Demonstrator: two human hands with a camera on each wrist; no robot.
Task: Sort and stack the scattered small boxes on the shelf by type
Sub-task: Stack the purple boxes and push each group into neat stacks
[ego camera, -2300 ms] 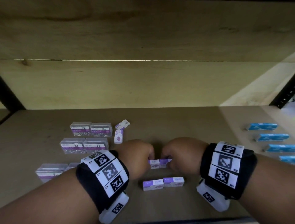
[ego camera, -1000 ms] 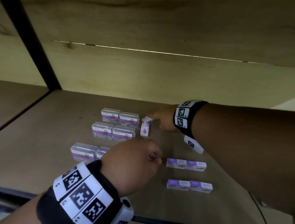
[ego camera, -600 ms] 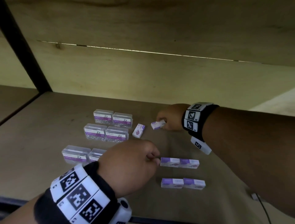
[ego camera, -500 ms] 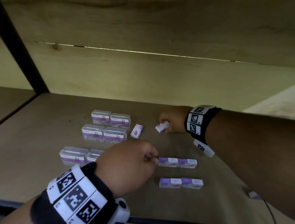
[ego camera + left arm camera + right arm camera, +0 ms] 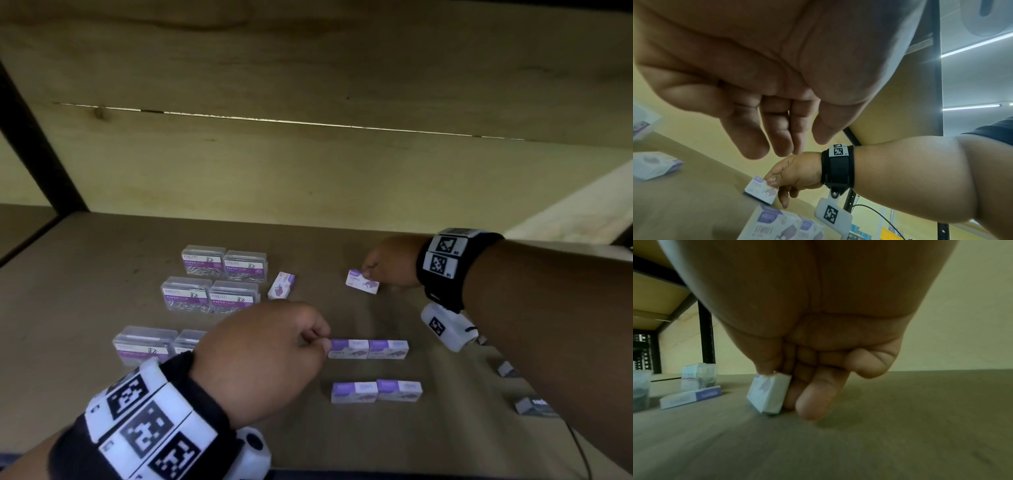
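My right hand (image 5: 369, 274) pinches a small white-and-purple staples box (image 5: 363, 281) between thumb and fingers, tilted on its edge on the shelf board (image 5: 102, 281); the right wrist view shows the same box (image 5: 768, 394). My left hand (image 5: 322, 341) hangs with loosely curled fingers (image 5: 756, 142) that hold nothing, its tips by the left end of a row of two staples boxes (image 5: 368, 348). A second pair of staples boxes (image 5: 376, 391) lies nearer me. One loose staples box (image 5: 281, 285) lies beside the clear paper clip boxes (image 5: 224, 263).
Several clear paper clip boxes stand in pairs at the left, the nearest pair (image 5: 147, 342) partly hidden by my left wrist. Dim small boxes (image 5: 534, 406) lie under my right forearm. A black shelf post (image 5: 37, 144) rises at the far left, and the upper shelf board hangs low overhead.
My right hand reached to the loose boxes by the paper clip boxes, took one staples box and drew it rightward. My left hand stayed by the row of two.
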